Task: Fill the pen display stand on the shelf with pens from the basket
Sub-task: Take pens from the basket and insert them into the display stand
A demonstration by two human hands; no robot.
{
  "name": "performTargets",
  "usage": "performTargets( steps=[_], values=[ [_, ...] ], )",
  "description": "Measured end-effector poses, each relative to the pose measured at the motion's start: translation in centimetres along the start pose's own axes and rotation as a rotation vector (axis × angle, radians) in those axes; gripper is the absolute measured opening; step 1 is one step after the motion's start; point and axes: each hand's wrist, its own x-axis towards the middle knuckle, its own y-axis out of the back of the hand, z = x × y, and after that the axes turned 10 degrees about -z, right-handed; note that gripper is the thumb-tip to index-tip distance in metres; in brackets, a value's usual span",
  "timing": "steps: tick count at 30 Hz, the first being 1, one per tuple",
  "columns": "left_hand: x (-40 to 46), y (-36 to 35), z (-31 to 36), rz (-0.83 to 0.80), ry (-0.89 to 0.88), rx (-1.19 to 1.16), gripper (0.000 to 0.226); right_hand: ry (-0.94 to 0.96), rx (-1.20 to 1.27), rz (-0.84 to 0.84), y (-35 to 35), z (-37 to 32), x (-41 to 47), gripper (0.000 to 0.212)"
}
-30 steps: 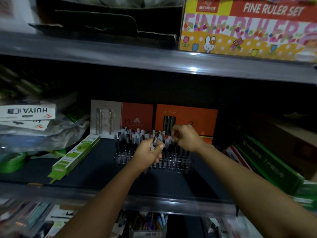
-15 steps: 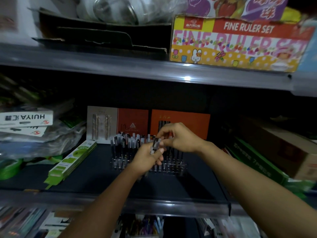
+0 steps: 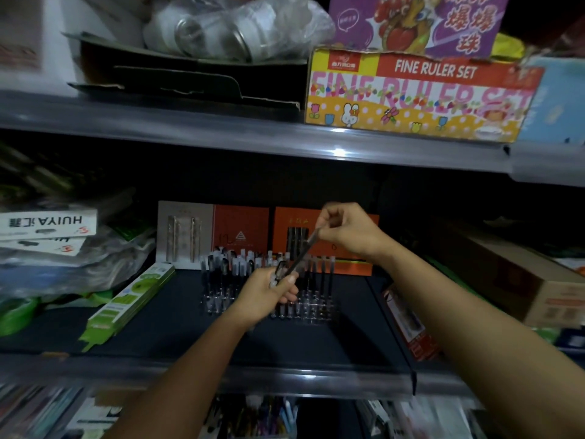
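Pinching one pen [image 3: 302, 253] by its upper end, the right hand [image 3: 348, 229] draws it from the left hand's [image 3: 269, 293] gripped bundle above the pen display stand [image 3: 316, 315] mid-shelf; light, stiff, slippery.

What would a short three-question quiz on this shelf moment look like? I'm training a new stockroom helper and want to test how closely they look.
1. True or false: the right hand pinches the upper end of a pen drawn up out of the bunch in the left hand.
2. Which lies left of the pen display stand on the shelf? A) a green flat pack B) a red mug C) a stapler
3. Fill in: the box on the shelf above reads "FINE ____ SET".

Key
1. True.
2. A, the green flat pack.
3. RULER, on the ruler set box.
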Motion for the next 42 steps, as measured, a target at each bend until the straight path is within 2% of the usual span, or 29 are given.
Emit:
performTargets(
  steps=[4,8,15,19,24,29,36,42],
  values=[
    [-0.1,0.6,-0.7,0.029,0.067,0.015,0.017,-0.032,0.009,0.135,0.9,0.2,0.4,0.022],
    [-0.3,1.0,-0.9,0.069,0.088,0.011,0.017,-0.072,-0.085,0.182,0.9,1.2,0.7,0.013],
    [-0.2,1.0,-0.4,0.117,0.041,0.053,0.019,-0.091,-0.278,0.047,-1.4,3.0,0.4,0.007],
    [0.3,0.7,-0.1,0.113,-0.028,0.100,0.019,-0.083,-0.388,-0.024,-2.5,3.4,0.8,0.013],
    [0.6,0.6,-0.6,0.072,-0.015,0.066,0.023,-0.069,-0.387,-0.051,-3.3,3.5,1.2,0.013],
    [0.6,0.6,-0.7,-0.002,0.034,-0.026,0.009,-0.080,-0.395,-0.063,-3.2,3.7,1.7,0.011],
    [0.5,0.8,-0.7,-0.091,0.141,-0.080,0.034,-0.072,-0.402,-0.069,-2.8,3.8,1.9,0.010],
    [0.5,0.7,-1.0,-0.134,0.164,-0.035,0.032,-0.078,-0.393,-0.109,-3.0,4.1,2.0,0.013]
  ],
)
